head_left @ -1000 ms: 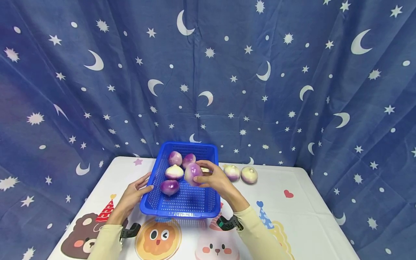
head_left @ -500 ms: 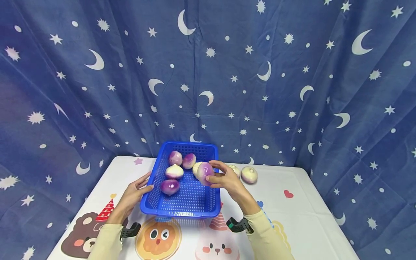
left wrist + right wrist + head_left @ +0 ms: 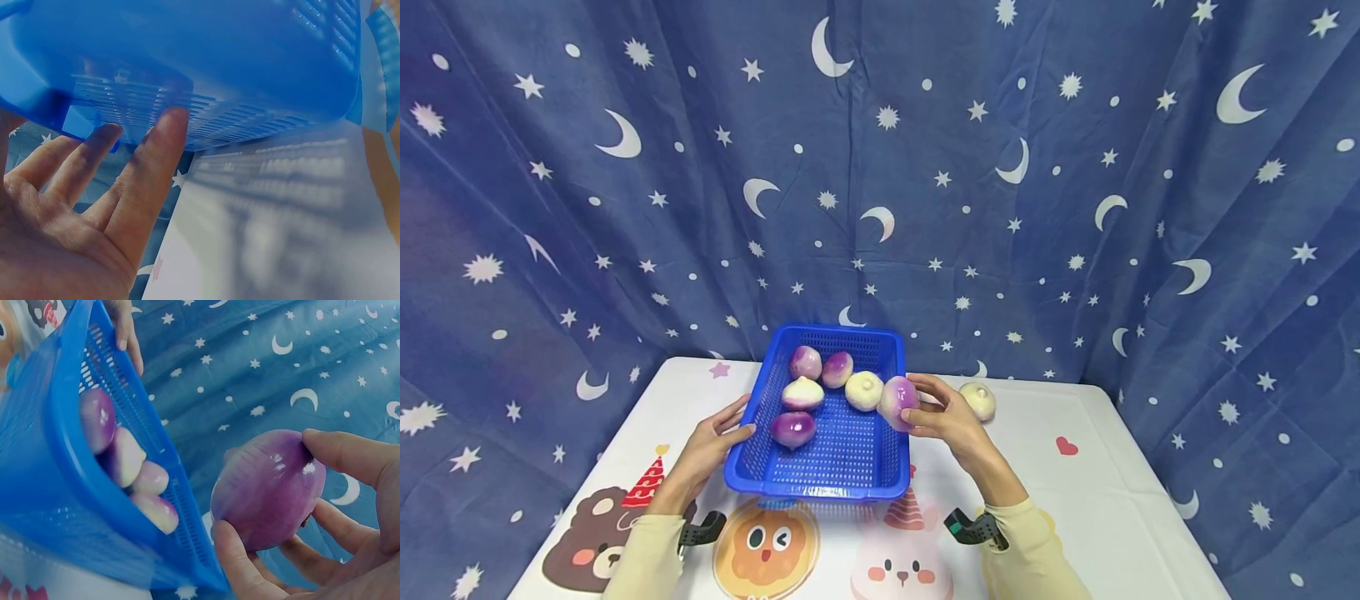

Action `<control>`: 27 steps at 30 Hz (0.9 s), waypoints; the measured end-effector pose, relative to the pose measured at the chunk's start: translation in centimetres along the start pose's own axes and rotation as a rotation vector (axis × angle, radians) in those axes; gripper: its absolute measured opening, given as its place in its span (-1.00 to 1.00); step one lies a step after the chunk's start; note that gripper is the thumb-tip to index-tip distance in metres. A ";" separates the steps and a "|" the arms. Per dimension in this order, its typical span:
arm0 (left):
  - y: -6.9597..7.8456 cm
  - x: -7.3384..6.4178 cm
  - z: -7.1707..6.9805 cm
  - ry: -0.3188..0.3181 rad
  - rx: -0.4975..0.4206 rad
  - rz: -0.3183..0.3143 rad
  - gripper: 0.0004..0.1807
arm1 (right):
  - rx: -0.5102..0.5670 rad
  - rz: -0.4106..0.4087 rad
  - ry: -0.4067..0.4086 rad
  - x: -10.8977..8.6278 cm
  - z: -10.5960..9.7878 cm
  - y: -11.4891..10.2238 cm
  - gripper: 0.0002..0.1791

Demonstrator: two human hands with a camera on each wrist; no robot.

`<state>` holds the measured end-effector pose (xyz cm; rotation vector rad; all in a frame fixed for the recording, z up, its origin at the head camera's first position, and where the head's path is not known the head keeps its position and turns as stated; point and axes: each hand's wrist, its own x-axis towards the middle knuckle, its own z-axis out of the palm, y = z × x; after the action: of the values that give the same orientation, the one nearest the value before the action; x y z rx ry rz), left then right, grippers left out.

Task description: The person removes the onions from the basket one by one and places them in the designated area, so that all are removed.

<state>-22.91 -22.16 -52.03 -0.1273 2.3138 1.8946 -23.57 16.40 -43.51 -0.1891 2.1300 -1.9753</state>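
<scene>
Apparently partway: the basket point(image 3: 816, 492) holds 5 onions point(image 3: 793, 429), the right hand point(image 3: 955, 421) grips 1 by its right rim, at least 1 lies on the table point(image 3: 1097, 492); the left hand point(image 3: 703, 454), fingers extended, touches the basket.

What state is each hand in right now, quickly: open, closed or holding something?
Left hand: open, fingers touching the blue basket.
Right hand: holding a purple onion.

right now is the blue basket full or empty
Partly full: the head view shows five onions lying in the blue basket, with room left.
</scene>
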 end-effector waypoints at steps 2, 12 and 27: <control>0.0 0.0 0.0 -0.002 -0.006 0.000 -0.25 | -0.011 0.000 0.000 -0.1 -0.4 0.2 -0.30; 0.1 0.0 0.0 -0.003 -0.022 0.002 -0.26 | -0.021 0.027 0.062 -0.5 -2.1 1.9 -0.32; -0.1 0.2 -0.1 -0.003 -0.048 0.010 -0.28 | -0.004 0.077 0.107 -0.2 -4.0 4.4 -0.33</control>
<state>-23.13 -22.30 -52.10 -0.1177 2.2721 1.9544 -24.14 20.67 -47.61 -0.0023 2.1711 -1.9796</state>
